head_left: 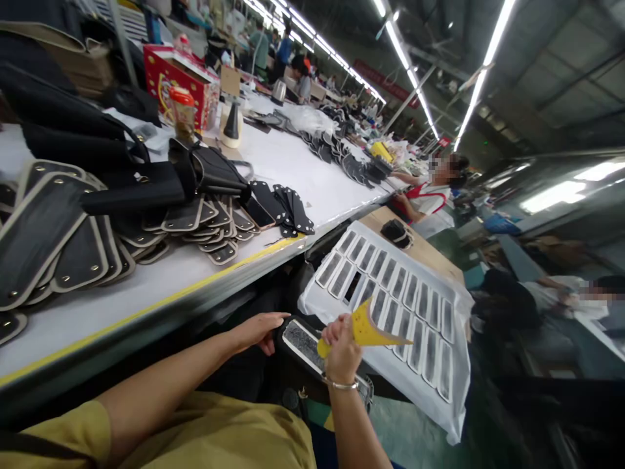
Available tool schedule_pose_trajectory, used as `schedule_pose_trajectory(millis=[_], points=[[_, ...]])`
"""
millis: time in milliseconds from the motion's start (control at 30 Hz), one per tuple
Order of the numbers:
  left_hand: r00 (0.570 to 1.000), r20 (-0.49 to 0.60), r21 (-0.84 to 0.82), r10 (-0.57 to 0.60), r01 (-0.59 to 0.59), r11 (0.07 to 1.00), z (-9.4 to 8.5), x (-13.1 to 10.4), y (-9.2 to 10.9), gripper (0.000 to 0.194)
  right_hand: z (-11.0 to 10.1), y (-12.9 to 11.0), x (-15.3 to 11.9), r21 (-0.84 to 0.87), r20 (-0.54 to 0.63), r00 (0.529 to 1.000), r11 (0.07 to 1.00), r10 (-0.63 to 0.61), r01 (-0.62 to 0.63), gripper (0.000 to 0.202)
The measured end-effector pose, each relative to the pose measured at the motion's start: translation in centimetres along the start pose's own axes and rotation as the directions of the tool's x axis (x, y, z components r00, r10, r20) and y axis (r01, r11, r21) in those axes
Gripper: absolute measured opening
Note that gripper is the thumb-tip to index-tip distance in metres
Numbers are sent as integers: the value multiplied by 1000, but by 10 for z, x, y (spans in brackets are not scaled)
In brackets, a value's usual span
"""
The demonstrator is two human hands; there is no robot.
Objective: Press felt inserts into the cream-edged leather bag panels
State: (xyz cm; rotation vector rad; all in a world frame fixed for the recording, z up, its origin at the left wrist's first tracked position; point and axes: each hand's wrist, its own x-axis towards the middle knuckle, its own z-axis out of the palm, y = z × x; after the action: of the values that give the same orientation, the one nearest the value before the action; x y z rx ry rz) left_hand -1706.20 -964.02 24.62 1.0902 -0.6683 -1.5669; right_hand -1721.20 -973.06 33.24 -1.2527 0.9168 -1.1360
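My right hand (342, 348) is closed round the narrow end of a yellow tool (374, 327) with a wide, flared head. Its exact kind is unclear. Below that hand lies a long black piece (301, 344) with a pale-bordered dark strip on its upper face, at my lap. My left hand (263, 329) grips the near-left end of this black piece, thumb and fingers at its edge. The wrist and forearm of my right hand cover part of the piece.
Right of my hands, a white-covered board (312, 293) carries rows of pale-edged dark strips. On the long table (327, 202) to the left lie stacked black panels (78, 251), black bags (215, 170) and an orange-lidded jar (183, 114). A co-worker (434, 195) sits beyond the board.
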Motion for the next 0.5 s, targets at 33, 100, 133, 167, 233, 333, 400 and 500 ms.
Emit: schedule_pose_trajectory(millis=[33, 100, 133, 167, 233, 333, 400, 500], points=[[1000, -11, 24, 6, -6, 1000, 1, 1, 0, 71, -17, -5, 0, 28, -31, 1000, 1000, 4, -3, 32], [1000, -17, 69, -2, 3, 998, 5, 3, 1, 67, -49, -14, -1, 72, -87, 996, 997, 21, -15, 32], [1000, -21, 94, -8, 10, 995, 7, 4, 1, 65, -62, -17, -2, 94, -114, 993, 995, 33, -22, 31], [1000, -29, 124, -7, 11, 992, 9, 5, 1, 62, -72, -19, -3, 117, -135, 990, 993, 46, -30, 31], [997, -71, 195, 35, -20, 981, 15, 7, 2, 56, -81, -21, -3, 168, -153, 986, 985, 72, -46, 30], [978, -166, 300, 124, -69, 951, 25, 8, 4, 49, -60, -16, 0, 230, -95, 990, 970, 107, -83, 32], [967, -217, 346, 134, -52, 937, 31, 8, 4, 50, -29, -8, 5, 249, -31, 993, 963, 110, -99, 35], [956, -264, 373, 129, -22, 927, 35, 7, 5, 58, 23, 9, 14, 238, 46, 995, 966, 92, -100, 41]])
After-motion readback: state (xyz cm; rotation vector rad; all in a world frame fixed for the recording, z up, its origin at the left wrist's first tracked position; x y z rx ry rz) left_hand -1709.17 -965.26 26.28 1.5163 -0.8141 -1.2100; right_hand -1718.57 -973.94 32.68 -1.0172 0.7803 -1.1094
